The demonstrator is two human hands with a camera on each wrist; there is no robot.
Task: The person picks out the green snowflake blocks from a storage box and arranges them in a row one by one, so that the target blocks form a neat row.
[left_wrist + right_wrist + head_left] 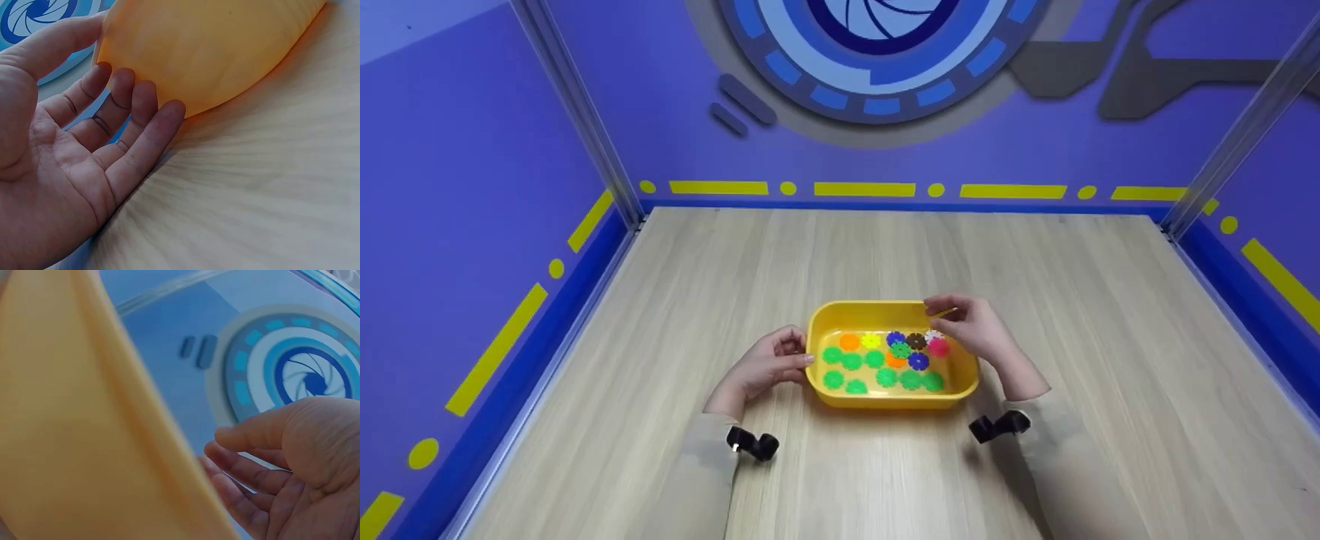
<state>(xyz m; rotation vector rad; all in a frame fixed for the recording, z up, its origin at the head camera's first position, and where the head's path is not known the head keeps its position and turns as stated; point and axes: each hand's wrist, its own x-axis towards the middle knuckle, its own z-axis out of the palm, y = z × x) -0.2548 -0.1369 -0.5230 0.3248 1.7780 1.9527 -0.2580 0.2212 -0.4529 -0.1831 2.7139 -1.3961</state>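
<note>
My sleeves, then the yellow tub, midway between side edges of the worktop.
Discs inside; my left grip pinches its rim; whether my right grip, by its far-right corner, holds anything, I can't tell.

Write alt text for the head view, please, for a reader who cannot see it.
A person's left hand holds the left end of a yellow tray of small notched discs, many of them green, and the right hand is at its far right corner. Below is a wood-grain tabletop, with purple-blue walls behind and at both sides.
</note>
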